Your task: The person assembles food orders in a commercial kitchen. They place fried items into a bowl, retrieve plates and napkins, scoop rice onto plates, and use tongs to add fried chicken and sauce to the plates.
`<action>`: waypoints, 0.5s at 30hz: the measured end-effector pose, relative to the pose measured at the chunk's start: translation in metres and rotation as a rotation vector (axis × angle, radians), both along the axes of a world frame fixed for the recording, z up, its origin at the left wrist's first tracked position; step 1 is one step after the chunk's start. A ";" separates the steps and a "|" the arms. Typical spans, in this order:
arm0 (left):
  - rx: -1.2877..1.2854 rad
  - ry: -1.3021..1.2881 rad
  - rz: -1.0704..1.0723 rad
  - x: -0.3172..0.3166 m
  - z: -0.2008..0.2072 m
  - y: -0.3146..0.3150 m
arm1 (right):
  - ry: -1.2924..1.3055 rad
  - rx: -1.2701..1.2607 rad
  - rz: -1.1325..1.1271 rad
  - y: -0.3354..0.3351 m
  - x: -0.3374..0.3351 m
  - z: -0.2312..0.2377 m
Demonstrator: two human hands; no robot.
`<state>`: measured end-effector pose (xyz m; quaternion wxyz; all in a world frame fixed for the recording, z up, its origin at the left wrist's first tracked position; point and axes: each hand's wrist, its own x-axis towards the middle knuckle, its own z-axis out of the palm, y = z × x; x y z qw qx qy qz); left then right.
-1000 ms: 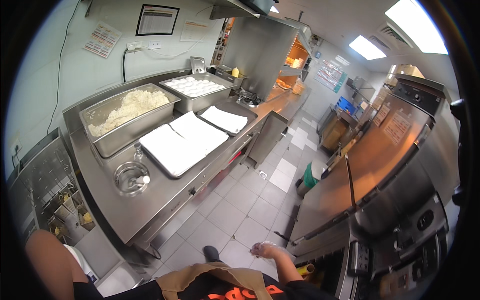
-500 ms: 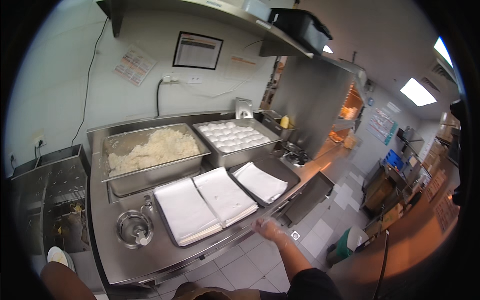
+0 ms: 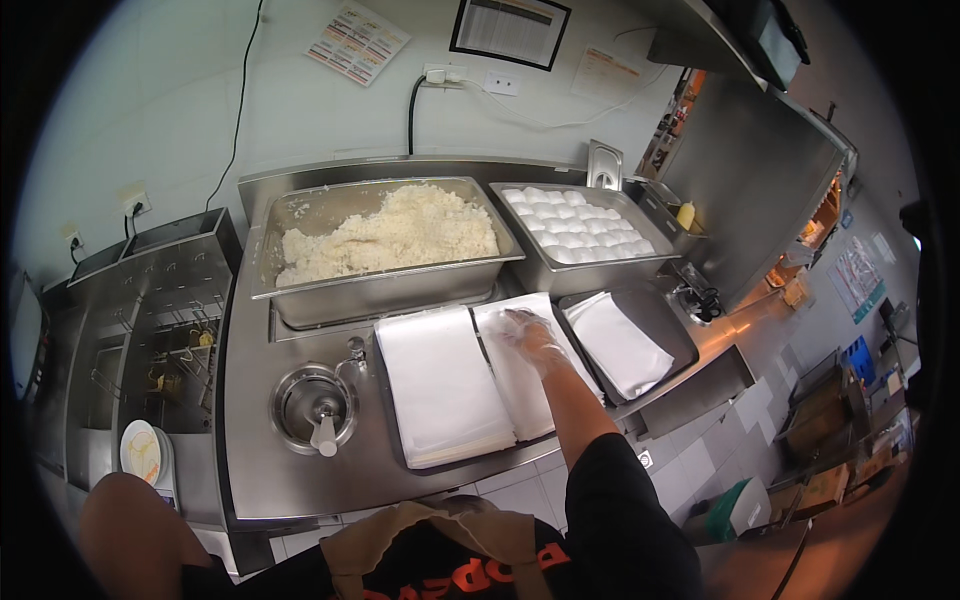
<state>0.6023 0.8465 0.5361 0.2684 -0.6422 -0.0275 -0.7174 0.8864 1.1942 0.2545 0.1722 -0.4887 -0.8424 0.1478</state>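
My right hand (image 3: 528, 338), in a clear plastic glove, lies with fingers stretched out on the right-hand stack of white paper sheets (image 3: 525, 385). Beside it, on the same dark tray, sits another stack of white sheets (image 3: 440, 385). A smaller pile of sheets (image 3: 617, 345) rests on a dark tray further right. Behind the papers, a deep steel pan (image 3: 400, 272) holds a mound of cooked rice (image 3: 400, 235). The pan (image 3: 600, 272) to its right carries rows of rounded white bundles (image 3: 575, 225). Only my bent left arm (image 3: 135, 520) shows at the lower left; its hand is out of sight.
A round steel well (image 3: 312, 405) with a white-handled utensil (image 3: 324, 436) is set in the counter's left part. White plates (image 3: 146, 452) stand near my left arm, by steel fryer-like basins (image 3: 165, 370). A yellow-topped bottle (image 3: 685, 215) stands at the back right.
My right hand has moved from beyond the counter's front edge onto the right-hand paper stack. The view has shifted, so the counter sits further right and my apron shows more.
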 end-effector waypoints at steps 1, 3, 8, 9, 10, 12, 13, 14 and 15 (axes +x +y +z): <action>-0.001 -0.001 0.020 0.001 -0.003 0.003 | -0.001 0.022 0.042 0.005 -0.008 -0.004; -0.005 -0.019 0.067 0.003 -0.009 0.006 | -0.154 0.021 0.060 0.020 -0.024 -0.019; -0.018 -0.158 0.268 0.020 -0.052 -0.011 | -0.233 0.182 0.104 0.057 -0.033 -0.065; -0.041 -0.223 0.329 0.030 -0.067 -0.018 | -0.267 0.228 0.053 0.062 -0.027 -0.066; -0.129 -0.305 0.412 0.039 -0.081 -0.023 | -0.059 0.229 0.112 0.067 -0.019 -0.063; -0.450 -0.329 0.474 0.049 -0.117 -0.013 | 0.130 0.069 0.173 0.075 -0.002 -0.047; -0.744 -0.148 0.358 0.050 -0.138 0.009 | 0.176 -0.080 0.163 0.075 0.007 -0.037; -1.070 0.005 0.290 0.051 -0.158 0.032 | 0.150 -0.250 0.137 0.072 0.015 -0.027; -1.254 0.099 0.218 0.061 -0.179 0.053 | 0.121 -0.445 0.109 0.067 0.023 -0.018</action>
